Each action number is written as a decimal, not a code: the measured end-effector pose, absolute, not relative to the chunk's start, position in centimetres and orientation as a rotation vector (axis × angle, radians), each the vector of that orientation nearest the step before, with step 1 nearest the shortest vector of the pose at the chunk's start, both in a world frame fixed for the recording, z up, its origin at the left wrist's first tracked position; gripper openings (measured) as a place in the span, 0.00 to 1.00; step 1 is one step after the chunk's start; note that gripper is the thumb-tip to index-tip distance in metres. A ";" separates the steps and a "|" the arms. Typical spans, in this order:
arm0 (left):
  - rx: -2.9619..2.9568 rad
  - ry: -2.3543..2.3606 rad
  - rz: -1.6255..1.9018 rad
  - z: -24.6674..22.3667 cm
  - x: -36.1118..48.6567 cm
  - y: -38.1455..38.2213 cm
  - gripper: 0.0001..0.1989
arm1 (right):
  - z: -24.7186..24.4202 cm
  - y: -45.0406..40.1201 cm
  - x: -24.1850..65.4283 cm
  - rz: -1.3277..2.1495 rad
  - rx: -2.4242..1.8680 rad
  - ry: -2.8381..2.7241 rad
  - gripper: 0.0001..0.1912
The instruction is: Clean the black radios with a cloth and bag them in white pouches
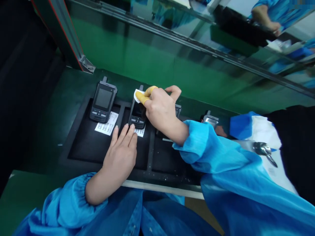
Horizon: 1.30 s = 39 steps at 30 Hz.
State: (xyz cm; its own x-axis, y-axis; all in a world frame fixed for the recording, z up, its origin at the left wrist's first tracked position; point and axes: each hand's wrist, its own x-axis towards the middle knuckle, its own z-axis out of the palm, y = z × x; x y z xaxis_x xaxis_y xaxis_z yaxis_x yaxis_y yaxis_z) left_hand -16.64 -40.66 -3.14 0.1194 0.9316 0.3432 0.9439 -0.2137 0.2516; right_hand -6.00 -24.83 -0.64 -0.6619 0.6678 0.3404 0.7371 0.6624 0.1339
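My right hand point(161, 105) pinches a small white wipe point(137, 96) against the upper screen of a black handheld radio point(137, 115). Yellow finger cots cover at least two of its fingertips. The hand hides much of this radio's screen. My left hand point(122, 154) lies flat with fingers stretched out, its fingertips at the lower end of the same radio. Under that end, a white label sheet point(140, 132) peeks out. To the left, another handheld radio point(102, 101) rests partly on a printed label sheet point(107, 124). A third radio point(178, 109) is mostly hidden behind my right wrist.
The radios lie in a black compartmented tray point(150, 150) on a green bench. Farther right are another radio point(211, 120), a blue and white bundle point(256, 129) and a metal clip-like piece point(265, 151). Behind runs a metal rail point(172, 37); beyond it shows another person's arm point(264, 18).
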 end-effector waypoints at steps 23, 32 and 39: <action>-2.382 -1.993 -0.646 -3.3 -16.8 -40.7 0.19 | -0.7 -25.5 -5.2 -0.168 -1.103 -2.700 0.22; -2.241 -1.982 -0.888 -2.5 -18.2 -41.5 0.15 | -1.4 -29.3 -4.2 -0.106 -0.765 -2.774 0.20; -1.979 -2.276 -0.789 -2.4 -23.2 -42.0 0.14 | 0.8 -24.6 -11.8 -0.029 -0.901 -2.694 0.20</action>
State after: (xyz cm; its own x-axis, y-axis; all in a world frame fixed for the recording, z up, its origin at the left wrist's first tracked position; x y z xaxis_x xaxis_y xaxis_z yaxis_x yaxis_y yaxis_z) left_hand -23.17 -42.05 -2.36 -0.1937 0.9207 0.3389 0.9329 0.0659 0.3542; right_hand -11.82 -24.61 0.79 -0.7587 0.5849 0.2870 0.5908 0.8033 -0.0752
